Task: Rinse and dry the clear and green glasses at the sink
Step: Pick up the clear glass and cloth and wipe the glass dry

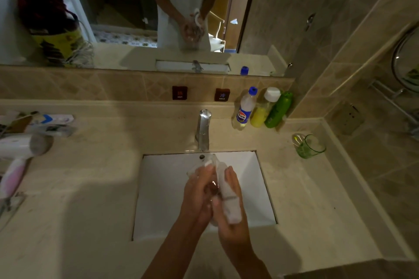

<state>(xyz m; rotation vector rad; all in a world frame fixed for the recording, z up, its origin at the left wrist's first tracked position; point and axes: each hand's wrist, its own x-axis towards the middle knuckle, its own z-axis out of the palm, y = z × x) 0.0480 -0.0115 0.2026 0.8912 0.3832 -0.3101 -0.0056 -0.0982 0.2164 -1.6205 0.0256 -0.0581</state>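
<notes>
Clear drinking glass (207, 173), see-through and hard to make out, is held over the white rectangular sink basin (163, 188), just in front of the chrome tap (203, 130). Left hand (198, 190) curls its fingers round the glass from the left side. Right hand (229, 206) grips a white folded cloth (229, 197) and presses it against the glass — its fingers wrap over the cloth's outer side and the thumb lies on the near side. Both forearms reach in from the bottom edge.

Green tinted glass (309, 146) stands upright on the beige stone counter (90, 188), well to the right of the basin, apart from the hands. Behind it, against the tiled back wall, three bottles stand side by side: a clear plastic bottle with a blue cap (246, 107), a yellow bottle with a white cap (264, 108) and a green bottle (280, 108).

On the wall above the tap sit two small dark square labels reading hot (179, 92) and cold (222, 94). At the counter's left end lies a white and pink hair dryer (20, 152), with small boxes (52, 123) just behind it. A wide mirror (136, 7) above the tiles reflects a person in a pale shirt — hands together at the waist.
</notes>
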